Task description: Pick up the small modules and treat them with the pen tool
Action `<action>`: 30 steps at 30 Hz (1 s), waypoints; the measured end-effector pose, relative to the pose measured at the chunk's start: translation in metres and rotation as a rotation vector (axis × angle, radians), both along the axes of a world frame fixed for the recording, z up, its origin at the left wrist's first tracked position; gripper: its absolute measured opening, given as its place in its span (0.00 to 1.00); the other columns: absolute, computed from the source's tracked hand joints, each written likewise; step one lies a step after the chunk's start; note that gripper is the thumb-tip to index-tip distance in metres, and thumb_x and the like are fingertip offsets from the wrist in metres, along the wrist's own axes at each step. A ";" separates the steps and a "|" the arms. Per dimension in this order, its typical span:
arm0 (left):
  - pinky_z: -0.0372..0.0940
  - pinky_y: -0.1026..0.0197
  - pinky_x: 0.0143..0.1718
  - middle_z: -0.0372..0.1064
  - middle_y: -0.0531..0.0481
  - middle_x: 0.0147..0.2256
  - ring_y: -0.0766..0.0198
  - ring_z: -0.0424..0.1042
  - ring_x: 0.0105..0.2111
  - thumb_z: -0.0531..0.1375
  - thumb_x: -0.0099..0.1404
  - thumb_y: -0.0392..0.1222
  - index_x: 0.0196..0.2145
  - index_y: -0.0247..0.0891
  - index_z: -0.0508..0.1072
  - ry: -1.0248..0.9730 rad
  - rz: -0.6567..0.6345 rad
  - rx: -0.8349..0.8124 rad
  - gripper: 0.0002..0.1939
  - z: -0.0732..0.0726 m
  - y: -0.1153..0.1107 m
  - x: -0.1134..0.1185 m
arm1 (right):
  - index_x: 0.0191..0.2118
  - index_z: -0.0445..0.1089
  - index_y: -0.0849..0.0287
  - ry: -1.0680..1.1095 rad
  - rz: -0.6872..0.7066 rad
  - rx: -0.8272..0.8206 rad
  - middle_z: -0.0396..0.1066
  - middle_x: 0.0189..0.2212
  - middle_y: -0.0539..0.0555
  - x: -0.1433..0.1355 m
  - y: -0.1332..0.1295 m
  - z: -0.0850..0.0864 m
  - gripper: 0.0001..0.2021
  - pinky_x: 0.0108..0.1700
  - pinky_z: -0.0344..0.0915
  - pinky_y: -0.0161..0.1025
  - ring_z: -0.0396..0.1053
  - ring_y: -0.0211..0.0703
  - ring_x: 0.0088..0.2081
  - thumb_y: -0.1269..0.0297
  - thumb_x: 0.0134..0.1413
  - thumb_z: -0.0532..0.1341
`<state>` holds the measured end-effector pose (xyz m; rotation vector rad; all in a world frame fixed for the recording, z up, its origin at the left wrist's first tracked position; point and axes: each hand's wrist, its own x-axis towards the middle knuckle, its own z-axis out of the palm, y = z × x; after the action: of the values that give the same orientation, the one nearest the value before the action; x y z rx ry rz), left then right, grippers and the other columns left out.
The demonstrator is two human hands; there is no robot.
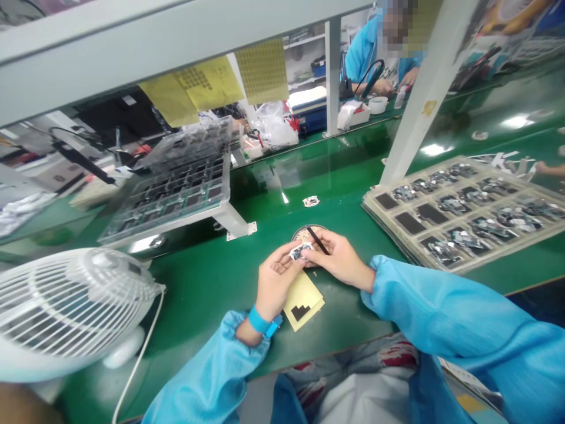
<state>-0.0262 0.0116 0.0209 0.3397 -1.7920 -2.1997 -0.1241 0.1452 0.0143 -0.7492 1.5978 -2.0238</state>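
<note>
My left hand (276,280), with a blue band at the wrist, pinches a small white-and-dark electronic part (296,253) between thumb and fingers. From the other side, my right hand (339,256) reaches in with its thumb against that part. A slim black stick-like tool (318,240) is held in my right fingers; its exact kind cannot be made out. Behind both hands sits a round dish (302,233), partly covered by them. A yellow backing sheet (311,288) with black stickers left on one corner lies under my left hand. Farther back lies a similar small part (311,201).
At right, stacked trays (388,232) hold several electronic assemblies. A raised rack at left bears a clear compartment tray (176,206). A white fan (75,312) with a cord stands at near left. Across the bench, a person in a blue sleeve (364,53) works behind a white post (410,129).
</note>
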 end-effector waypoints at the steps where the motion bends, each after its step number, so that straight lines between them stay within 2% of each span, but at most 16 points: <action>1: 0.71 0.53 0.51 0.76 0.41 0.49 0.54 0.76 0.48 0.69 0.58 0.40 0.49 0.37 0.76 0.004 0.010 -0.011 0.21 0.000 0.001 0.000 | 0.43 0.73 0.58 -0.008 0.008 0.003 0.74 0.42 0.55 0.000 0.000 0.000 0.19 0.49 0.71 0.43 0.73 0.45 0.45 0.55 0.47 0.72; 6: 0.71 0.54 0.49 0.76 0.43 0.48 0.56 0.76 0.46 0.68 0.60 0.40 0.48 0.38 0.76 0.001 0.060 -0.092 0.18 -0.002 0.007 0.001 | 0.35 0.74 0.60 -0.008 -0.012 0.072 0.74 0.31 0.52 0.001 -0.001 0.002 0.17 0.37 0.70 0.40 0.71 0.42 0.33 0.54 0.43 0.73; 10: 0.68 0.55 0.52 0.75 0.44 0.48 0.56 0.74 0.47 0.66 0.61 0.41 0.48 0.39 0.76 -0.014 0.093 -0.317 0.16 -0.003 0.008 0.001 | 0.34 0.73 0.60 0.026 -0.020 0.107 0.73 0.30 0.51 0.000 -0.001 0.005 0.15 0.39 0.68 0.41 0.69 0.42 0.33 0.55 0.46 0.71; 12: 0.67 0.55 0.51 0.76 0.44 0.45 0.56 0.75 0.46 0.66 0.62 0.42 0.45 0.38 0.78 -0.021 0.096 -0.373 0.14 -0.002 0.008 0.000 | 0.35 0.72 0.60 0.041 -0.005 0.093 0.73 0.32 0.53 0.000 -0.001 0.006 0.15 0.41 0.67 0.42 0.70 0.43 0.34 0.54 0.48 0.70; 17: 0.69 0.55 0.49 0.78 0.44 0.43 0.55 0.76 0.44 0.67 0.61 0.43 0.44 0.37 0.79 -0.031 0.137 -0.307 0.14 -0.001 0.011 0.000 | 0.28 0.67 0.59 0.112 -0.059 0.119 0.68 0.25 0.50 0.002 -0.003 0.005 0.17 0.33 0.64 0.38 0.65 0.39 0.28 0.50 0.48 0.69; 22: 0.71 0.55 0.47 0.78 0.43 0.41 0.56 0.77 0.42 0.68 0.59 0.43 0.43 0.35 0.79 -0.021 0.154 -0.247 0.15 -0.003 0.009 -0.001 | 0.28 0.68 0.59 0.195 -0.098 0.178 0.67 0.24 0.49 0.001 -0.005 0.001 0.17 0.30 0.62 0.36 0.63 0.38 0.27 0.50 0.50 0.68; 27: 0.72 0.55 0.44 0.79 0.44 0.40 0.57 0.77 0.40 0.68 0.58 0.42 0.42 0.34 0.79 -0.063 0.131 -0.192 0.15 -0.005 0.002 -0.003 | 0.36 0.74 0.59 0.397 -0.116 0.215 0.73 0.33 0.52 -0.009 -0.003 0.006 0.14 0.37 0.65 0.38 0.69 0.41 0.34 0.54 0.50 0.70; 30: 0.72 0.55 0.45 0.78 0.43 0.40 0.57 0.76 0.40 0.67 0.58 0.41 0.43 0.35 0.79 -0.071 0.129 -0.236 0.14 -0.006 0.001 -0.004 | 0.39 0.75 0.58 0.528 -0.128 0.161 0.73 0.36 0.52 -0.016 0.003 0.011 0.08 0.43 0.66 0.38 0.70 0.41 0.39 0.60 0.56 0.66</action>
<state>-0.0298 0.0125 0.0148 0.4715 -1.9823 -1.8880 -0.1398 0.1477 0.0255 -1.2171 2.1160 -1.8436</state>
